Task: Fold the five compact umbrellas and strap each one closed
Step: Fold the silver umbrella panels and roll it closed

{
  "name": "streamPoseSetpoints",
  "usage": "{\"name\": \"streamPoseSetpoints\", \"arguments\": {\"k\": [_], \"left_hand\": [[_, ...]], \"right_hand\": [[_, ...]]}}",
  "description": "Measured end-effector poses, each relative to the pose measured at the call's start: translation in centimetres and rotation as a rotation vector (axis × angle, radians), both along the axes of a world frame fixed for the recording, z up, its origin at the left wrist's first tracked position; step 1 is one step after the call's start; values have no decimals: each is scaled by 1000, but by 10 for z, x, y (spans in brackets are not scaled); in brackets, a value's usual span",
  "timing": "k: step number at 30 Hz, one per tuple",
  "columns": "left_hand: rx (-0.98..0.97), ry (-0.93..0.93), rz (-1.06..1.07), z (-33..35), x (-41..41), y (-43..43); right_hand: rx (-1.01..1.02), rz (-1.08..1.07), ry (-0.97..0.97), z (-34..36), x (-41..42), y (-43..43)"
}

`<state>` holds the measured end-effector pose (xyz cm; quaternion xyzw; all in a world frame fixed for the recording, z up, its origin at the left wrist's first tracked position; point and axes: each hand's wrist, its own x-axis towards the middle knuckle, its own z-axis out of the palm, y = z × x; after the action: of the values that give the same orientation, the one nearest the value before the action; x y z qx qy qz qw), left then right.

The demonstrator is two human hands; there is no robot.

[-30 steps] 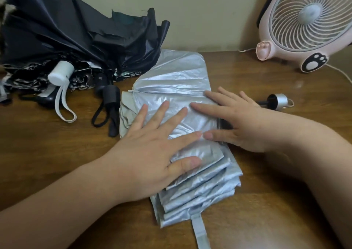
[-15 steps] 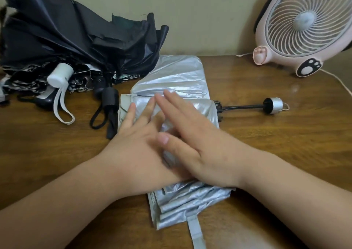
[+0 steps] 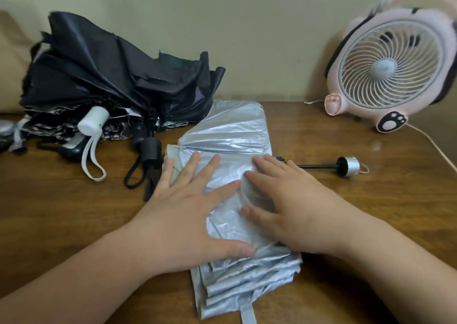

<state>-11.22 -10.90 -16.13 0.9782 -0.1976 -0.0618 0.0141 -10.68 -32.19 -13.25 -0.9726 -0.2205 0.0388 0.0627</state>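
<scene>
Two hands flatten one silver umbrella (image 3: 230, 135)

Centre of the wooden table (image 3: 61, 212): left hand (image 3: 188, 214) and right hand (image 3: 291, 207) lie flat, fingers (image 3: 193, 167) straight and spread, gripping nothing, pressing crinkly metallic pleats (image 3: 247, 274) down, likely for rolling. Its strap (image 3: 247, 315) lies at 6 o'clock, handle (image 3: 348, 166) at 3. At 10 o'clock, black umbrellas (image 3: 111, 76) slump.

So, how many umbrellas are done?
None looks strapped yet. The left hand and right hand press the silver umbrella flat, pleats stacked. Its strap lies loose, so rolling and strapping are left. The dark pile behind is not folded either.
</scene>
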Motion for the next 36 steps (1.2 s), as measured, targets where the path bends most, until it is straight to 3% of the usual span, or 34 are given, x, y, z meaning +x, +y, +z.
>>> {"name": "streamPoseSetpoints", "arguments": {"k": [3,7,11,14,19,22,29,36], "left_hand": [[-38,-5,-28,1,10,6],[-74,47,-59,5,19,13],[-115,106,-51,28,22,13],[-127,-56,-9,50,40,10],[-543,-421,228,35,79,9],[-618,-391,308,21,89,11],[-747,-371,302,17,80,10],[-1019,-345,193,20,68,7]], "right_hand": [[276,-199,-84,20,36,-15],[194,-354,58,25,86,-27],[325,-394,26,4,91,-24],[380,-423,1,-4,91,-19],[472,-417,-53,-8,90,-15],[541,-383,-104,-10,90,-13],[849,-412,-14,-9,90,-12],[1419,-340,218,1,74,-9]]}}
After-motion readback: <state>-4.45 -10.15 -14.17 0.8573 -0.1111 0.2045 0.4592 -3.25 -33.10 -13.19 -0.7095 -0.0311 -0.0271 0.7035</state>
